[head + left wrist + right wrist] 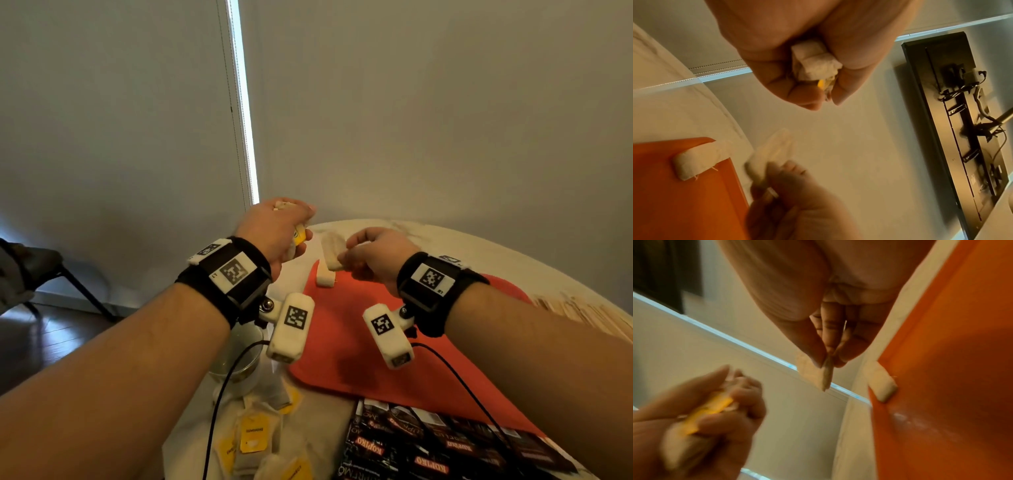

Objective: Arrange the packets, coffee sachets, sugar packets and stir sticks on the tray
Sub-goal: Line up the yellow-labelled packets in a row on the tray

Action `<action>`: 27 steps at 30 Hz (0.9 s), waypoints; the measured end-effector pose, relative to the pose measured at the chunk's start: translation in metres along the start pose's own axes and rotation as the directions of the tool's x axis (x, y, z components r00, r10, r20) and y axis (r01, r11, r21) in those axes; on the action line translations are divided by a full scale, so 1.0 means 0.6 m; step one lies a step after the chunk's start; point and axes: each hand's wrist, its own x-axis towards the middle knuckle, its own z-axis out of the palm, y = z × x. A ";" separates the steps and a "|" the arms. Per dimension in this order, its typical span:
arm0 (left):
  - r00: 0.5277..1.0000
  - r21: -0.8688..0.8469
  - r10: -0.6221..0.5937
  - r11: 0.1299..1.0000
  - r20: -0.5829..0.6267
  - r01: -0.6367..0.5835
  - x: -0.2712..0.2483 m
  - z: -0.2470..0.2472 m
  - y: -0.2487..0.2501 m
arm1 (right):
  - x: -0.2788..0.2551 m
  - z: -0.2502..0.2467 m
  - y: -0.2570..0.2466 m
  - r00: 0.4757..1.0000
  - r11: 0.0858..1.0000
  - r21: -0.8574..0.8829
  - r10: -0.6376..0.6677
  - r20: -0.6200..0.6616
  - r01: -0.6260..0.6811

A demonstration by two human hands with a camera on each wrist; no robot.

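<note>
My left hand [301,233] is raised above the table's far left and grips a bunch of tea bags [816,65] with a yellow tag [821,83] showing. Just to its right, my right hand [346,257] pinches a single white tea bag [330,253] by one end, above the far left corner of the orange tray [342,342]. A small stack of tea bags [323,277] stands on edge in that tray corner. The right wrist view shows the pinched tea bag [816,374] hanging from thumb and fingers, apart from the stack of tea bags [881,386].
Loose tea bags with yellow tags [260,435] lie at the near left. Black Kopiko coffee sachets [428,445] lie by the tray's near edge. Wooden stir sticks [575,311] are at the right, a glass bowl [239,356] left of the tray, a chair [41,270] at far left.
</note>
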 end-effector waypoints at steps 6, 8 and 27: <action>1.000 -0.026 -0.018 0.999 0.009 0.018 0.016 -0.015 -0.002 | 0.043 0.025 0.057 0.982 0.972 -0.145 0.187 -0.007 -0.186; 1.000 -0.027 -0.026 0.999 0.012 0.026 0.021 -0.020 -0.005 | 0.057 0.034 0.069 0.980 0.963 -0.182 0.196 -0.025 -0.198; 0.998 -0.048 -0.063 0.997 0.002 0.063 0.028 -0.027 -0.024 | 0.077 0.056 0.052 0.928 0.908 -0.206 0.373 0.000 -0.365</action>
